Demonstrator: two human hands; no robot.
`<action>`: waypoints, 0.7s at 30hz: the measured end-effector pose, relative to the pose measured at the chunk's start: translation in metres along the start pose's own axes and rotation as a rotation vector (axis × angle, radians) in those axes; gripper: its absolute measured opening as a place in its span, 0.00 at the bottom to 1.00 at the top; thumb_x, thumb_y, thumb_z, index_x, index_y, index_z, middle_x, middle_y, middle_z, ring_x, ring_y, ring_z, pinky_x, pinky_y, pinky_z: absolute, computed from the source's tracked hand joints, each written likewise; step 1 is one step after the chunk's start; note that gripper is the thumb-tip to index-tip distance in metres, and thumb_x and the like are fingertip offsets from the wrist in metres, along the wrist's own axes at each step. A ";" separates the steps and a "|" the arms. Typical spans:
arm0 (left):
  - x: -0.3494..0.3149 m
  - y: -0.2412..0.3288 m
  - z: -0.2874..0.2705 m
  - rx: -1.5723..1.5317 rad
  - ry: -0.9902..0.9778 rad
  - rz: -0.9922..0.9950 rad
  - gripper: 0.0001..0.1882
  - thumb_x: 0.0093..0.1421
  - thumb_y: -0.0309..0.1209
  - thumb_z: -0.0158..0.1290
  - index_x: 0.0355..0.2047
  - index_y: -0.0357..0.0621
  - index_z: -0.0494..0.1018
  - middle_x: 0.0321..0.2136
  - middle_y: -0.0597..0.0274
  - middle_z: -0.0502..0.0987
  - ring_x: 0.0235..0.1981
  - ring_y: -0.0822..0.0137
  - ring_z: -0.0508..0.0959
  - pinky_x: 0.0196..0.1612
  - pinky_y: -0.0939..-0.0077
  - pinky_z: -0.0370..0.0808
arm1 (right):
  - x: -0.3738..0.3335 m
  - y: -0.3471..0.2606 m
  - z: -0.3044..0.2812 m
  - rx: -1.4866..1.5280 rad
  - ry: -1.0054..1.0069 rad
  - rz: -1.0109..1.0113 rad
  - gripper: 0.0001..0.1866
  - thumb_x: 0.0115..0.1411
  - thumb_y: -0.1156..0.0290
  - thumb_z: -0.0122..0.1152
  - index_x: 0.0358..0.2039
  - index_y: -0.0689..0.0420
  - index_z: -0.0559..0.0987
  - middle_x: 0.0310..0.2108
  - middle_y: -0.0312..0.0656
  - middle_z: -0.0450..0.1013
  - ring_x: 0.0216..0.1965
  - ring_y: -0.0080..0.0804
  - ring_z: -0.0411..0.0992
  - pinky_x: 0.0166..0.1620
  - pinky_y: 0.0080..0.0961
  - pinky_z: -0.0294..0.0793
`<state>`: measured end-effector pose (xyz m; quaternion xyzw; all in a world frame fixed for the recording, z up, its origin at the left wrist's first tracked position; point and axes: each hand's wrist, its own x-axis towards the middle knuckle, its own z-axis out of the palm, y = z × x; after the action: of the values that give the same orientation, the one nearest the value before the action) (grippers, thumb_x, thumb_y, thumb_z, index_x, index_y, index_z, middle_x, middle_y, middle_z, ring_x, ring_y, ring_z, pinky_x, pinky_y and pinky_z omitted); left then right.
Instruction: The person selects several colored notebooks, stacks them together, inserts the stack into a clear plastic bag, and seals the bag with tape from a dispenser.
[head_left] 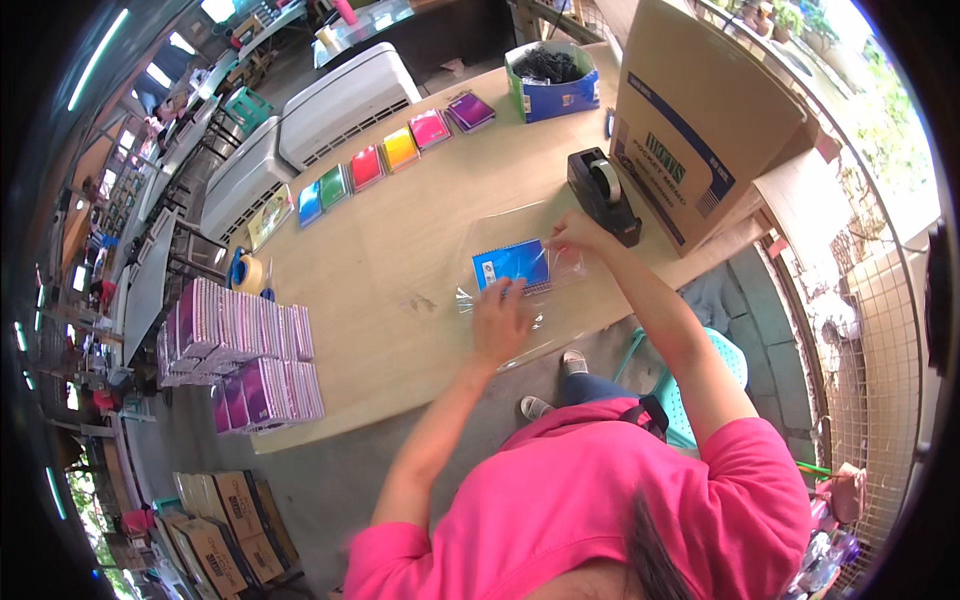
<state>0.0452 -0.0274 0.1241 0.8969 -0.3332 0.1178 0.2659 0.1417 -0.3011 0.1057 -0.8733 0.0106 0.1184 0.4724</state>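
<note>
A small blue spiral notebook (513,262) lies near the front of the table, with clear plastic film (500,222) spread under and around it. My left hand (503,322) is at the notebook's near edge, its fingers stretched out and apart over the film. At the notebook's right side, my right hand (577,234) has its fingertips pinched together on the film's edge. Just beyond that hand stands a black tape dispenser (604,195) with a roll of tape in it.
A big cardboard box (690,130) stands at the right. Along the far edge runs a row of coloured notebooks (366,167), ending near an open blue-green box (560,98). Stacked purple notebooks (245,345) fill the left corner, near tape rolls (247,274). A turquoise stool (720,362) is beside me.
</note>
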 end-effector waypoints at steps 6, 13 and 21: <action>-0.001 0.010 0.002 0.130 -0.113 -0.141 0.40 0.53 0.46 0.63 0.64 0.55 0.62 0.61 0.42 0.57 0.61 0.41 0.59 0.64 0.45 0.56 | 0.031 -0.003 0.013 -0.097 0.031 0.062 0.16 0.51 0.61 0.71 0.27 0.63 0.83 0.22 0.47 0.78 0.26 0.33 0.78 0.35 0.31 0.77; 0.004 0.016 0.007 0.144 -0.130 -0.171 0.43 0.51 0.47 0.64 0.66 0.56 0.60 0.63 0.42 0.55 0.65 0.40 0.55 0.65 0.44 0.55 | 0.075 -0.050 0.053 -0.394 -0.273 -0.036 0.37 0.58 0.35 0.54 0.33 0.65 0.84 0.31 0.56 0.79 0.35 0.45 0.79 0.41 0.40 0.76; -0.012 0.024 0.008 0.140 -0.154 -0.218 0.43 0.52 0.46 0.64 0.67 0.60 0.59 0.65 0.42 0.53 0.67 0.38 0.52 0.66 0.44 0.53 | 0.077 -0.049 0.047 -0.345 -0.430 0.017 0.46 0.57 0.27 0.47 0.36 0.66 0.83 0.34 0.58 0.79 0.36 0.47 0.79 0.42 0.41 0.76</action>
<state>0.0208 -0.0409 0.1223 0.9504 -0.2444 0.0421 0.1876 0.2133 -0.2277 0.1050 -0.8956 -0.1030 0.3049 0.3072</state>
